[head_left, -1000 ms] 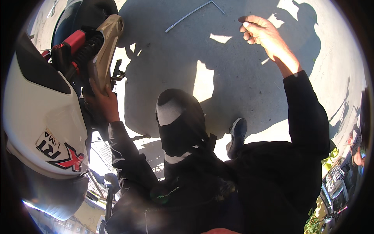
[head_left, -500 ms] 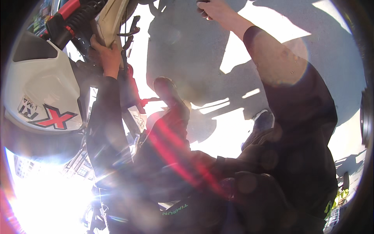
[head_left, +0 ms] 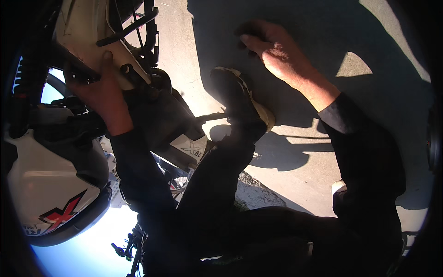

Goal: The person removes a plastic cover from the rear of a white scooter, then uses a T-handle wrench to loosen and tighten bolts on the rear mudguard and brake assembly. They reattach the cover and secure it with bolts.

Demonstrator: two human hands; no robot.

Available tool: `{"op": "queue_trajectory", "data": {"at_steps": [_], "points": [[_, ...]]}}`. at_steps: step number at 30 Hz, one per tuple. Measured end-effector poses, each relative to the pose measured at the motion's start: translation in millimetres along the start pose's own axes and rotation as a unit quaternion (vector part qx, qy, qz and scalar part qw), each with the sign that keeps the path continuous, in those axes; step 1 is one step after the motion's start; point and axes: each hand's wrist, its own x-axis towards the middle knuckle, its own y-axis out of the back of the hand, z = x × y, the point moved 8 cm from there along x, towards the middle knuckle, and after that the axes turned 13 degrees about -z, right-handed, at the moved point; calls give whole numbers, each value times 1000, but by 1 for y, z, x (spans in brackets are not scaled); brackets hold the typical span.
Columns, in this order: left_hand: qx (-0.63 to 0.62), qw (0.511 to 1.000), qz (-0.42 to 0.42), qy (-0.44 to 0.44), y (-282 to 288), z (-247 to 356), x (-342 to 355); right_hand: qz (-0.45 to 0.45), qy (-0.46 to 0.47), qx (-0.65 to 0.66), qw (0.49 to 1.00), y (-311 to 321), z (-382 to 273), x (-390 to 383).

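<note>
A motorbike fills the left side, its long beige beam [head_left: 83, 34] running up to the top edge. My left hand [head_left: 105, 94] is closed on the beam's lower end, one digit lying along its face and the other fingers partly hidden at its edge. Just above that hand, a black curved bar [head_left: 129, 28] crosses the beam. My right hand [head_left: 281, 53] hangs over the shaded ground, away from the bike. Its fingers curl inward in shadow, so whatever they may hold cannot be made out.
A white body panel [head_left: 50, 173] with a red mark bulges at the left. Below my left forearm is a dark side part with a white panel [head_left: 187, 147]. My shoe [head_left: 258, 108] rests on the ground near a peg, and handlebars [head_left: 129, 247] show at the lower left.
My right hand has come lower and nearer. The view has shifted, so the bike's beam sits larger and further left. My left hand stays on the beam, and the glare has lessened.
</note>
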Motion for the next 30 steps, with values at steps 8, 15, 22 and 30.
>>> {"op": "queue_trajectory", "data": {"at_steps": [8,15,22,30], "points": [[-4,999,20,50,-15,-1,-5,-58,33,151,986,-110,-17,69],[11,998,-17,53,-15,-11,-10,9,105,286,952,-134,-57,66],[18,997,-10,71,-13,-12,-8,40,126,162,978,-131,-59,61],[339,935,-97,-38,-1,-3,-14,170,235,48,956,-134,-112,75]]}}
